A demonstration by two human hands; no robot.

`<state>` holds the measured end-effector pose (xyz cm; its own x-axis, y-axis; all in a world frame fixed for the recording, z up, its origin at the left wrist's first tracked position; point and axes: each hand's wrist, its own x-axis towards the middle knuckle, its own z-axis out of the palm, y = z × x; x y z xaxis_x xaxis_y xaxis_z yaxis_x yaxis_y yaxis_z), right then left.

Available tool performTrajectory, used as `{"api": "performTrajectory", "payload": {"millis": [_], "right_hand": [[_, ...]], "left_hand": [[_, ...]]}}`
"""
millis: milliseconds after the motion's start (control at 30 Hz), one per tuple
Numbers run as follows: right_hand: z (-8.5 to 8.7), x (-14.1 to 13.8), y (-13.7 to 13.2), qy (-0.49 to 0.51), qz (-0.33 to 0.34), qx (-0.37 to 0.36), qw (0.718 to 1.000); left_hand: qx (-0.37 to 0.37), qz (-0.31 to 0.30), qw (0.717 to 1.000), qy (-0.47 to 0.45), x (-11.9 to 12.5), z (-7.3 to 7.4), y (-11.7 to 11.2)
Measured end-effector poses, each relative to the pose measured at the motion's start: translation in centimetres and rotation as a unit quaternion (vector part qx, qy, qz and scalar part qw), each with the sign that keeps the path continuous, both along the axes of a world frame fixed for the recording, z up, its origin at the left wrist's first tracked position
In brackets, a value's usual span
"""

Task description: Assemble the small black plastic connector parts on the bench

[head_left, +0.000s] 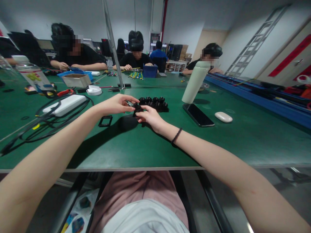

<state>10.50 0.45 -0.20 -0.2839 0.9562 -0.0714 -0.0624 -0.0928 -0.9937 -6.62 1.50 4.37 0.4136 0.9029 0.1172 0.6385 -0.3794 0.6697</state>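
Note:
My left hand and my right hand meet over the green table, fingers closed around a small black part. Its exact kind is too small and too covered by fingers to make out. Just behind it stand rows of several similar black parts, packed close together. To the left of my hands a thin black square frame lies flat on the table, apart from both hands. A dark band circles my right wrist.
Right of my hands lie a phone, a white case and a pale green bottle. On the left are a white power adapter with looped cables, a plastic bottle and a cardboard box. Several people sit beyond.

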Motion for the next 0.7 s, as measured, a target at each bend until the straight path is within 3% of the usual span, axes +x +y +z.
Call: {"api": "performTrajectory", "payload": {"millis": [500, 700], "right_hand": [[0.18, 0.04, -0.12, 0.002, -0.006, -0.008, 1.0], [0.02, 0.06, 0.02, -0.001, 0.004, 0.002, 1.0]], "left_hand": [[0.055, 0.019, 0.998, -0.009, 0.16, 0.28, -0.17], [0.088, 0.002, 0.995, 0.048, 0.33, 0.1, -0.2]]}}
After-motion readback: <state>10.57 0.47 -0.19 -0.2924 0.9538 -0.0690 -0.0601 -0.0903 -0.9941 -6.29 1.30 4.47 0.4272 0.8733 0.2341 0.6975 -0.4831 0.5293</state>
